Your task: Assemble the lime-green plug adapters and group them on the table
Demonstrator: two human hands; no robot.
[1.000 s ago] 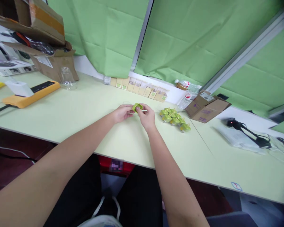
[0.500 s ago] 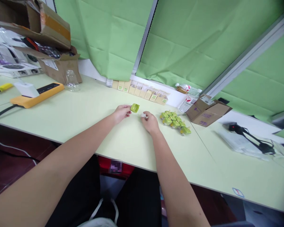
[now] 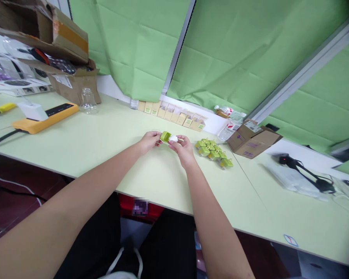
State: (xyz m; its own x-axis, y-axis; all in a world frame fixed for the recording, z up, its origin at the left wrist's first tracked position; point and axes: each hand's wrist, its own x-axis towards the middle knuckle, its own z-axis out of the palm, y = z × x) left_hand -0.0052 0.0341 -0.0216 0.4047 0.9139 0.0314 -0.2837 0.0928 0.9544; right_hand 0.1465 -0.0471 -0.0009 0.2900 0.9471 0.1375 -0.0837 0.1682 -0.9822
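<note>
My left hand pinches a small green plastic piece, hollow like a cup or cap, with its opening turned toward the right. Between the fingers of my right hand is a small white piece, too small to name, held right beside the green piece's opening. Whether the two pieces touch I cannot tell. To the right of my right hand, a cluster of several small green-topped items with loops stands on the pale table.
Small cardboard boxes line the back edge. Plastic bottles and an opened carton are at the back right. On the left are an orange power strip, a clear jar and stacked cartons. A black device lies far right.
My right hand has risen and moved left, bringing the white piece up to the green piece. My left hand stays nearly in place, still holding the green piece.
</note>
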